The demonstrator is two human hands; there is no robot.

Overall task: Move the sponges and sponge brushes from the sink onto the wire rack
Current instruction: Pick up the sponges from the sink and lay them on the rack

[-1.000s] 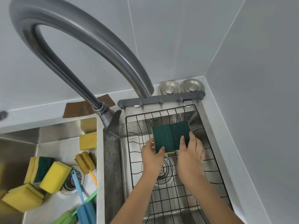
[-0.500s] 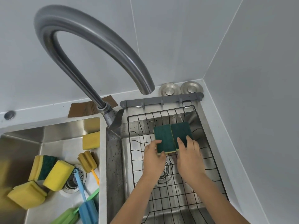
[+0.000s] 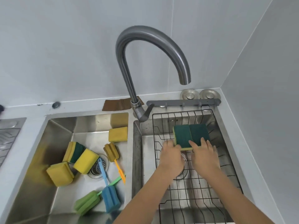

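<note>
Left sink basin filled with yellow sponges and three sponge brushes, two green-topped sponges laid side by side on wire rack, fingers of right hand laid straight on them, fingers of left hand bent at near corner, grip blurred

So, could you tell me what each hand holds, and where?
The left hand grips the left sponge by its near corner; the right hand touches the right sponge along its near edge.

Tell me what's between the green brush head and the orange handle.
Head view: the blue sponge brush lies between them, its handle crossing the drain strainer.
</note>
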